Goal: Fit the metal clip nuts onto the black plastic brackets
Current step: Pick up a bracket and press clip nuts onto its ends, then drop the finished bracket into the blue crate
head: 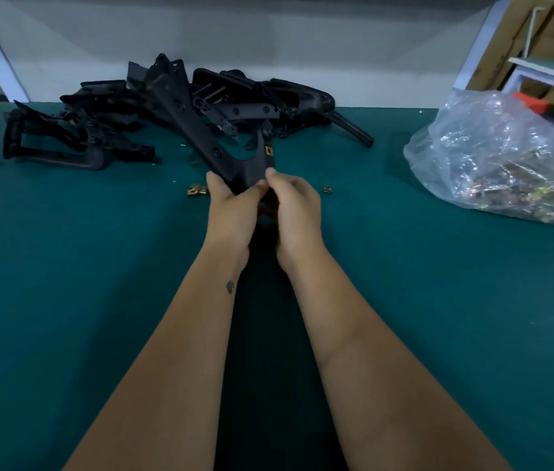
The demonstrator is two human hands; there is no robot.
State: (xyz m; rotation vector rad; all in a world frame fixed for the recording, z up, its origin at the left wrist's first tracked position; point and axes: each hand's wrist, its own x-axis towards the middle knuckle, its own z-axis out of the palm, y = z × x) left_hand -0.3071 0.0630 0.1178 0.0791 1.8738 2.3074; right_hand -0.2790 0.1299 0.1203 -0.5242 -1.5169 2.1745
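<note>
- Left hand and right hand both grip the near end of a long black plastic bracket, raised above the green mat.
- One brass-coloured metal clip nut already seated on its tab.
- Risk: next clip skews under thumb pressure, pops off among the loose clip nuts.

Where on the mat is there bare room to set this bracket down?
Bare green mat left of the left hand, and between the right hand and the bag of clip nuts. Crowded: the bracket pile at the back, loose nuts near the held bracket.
</note>
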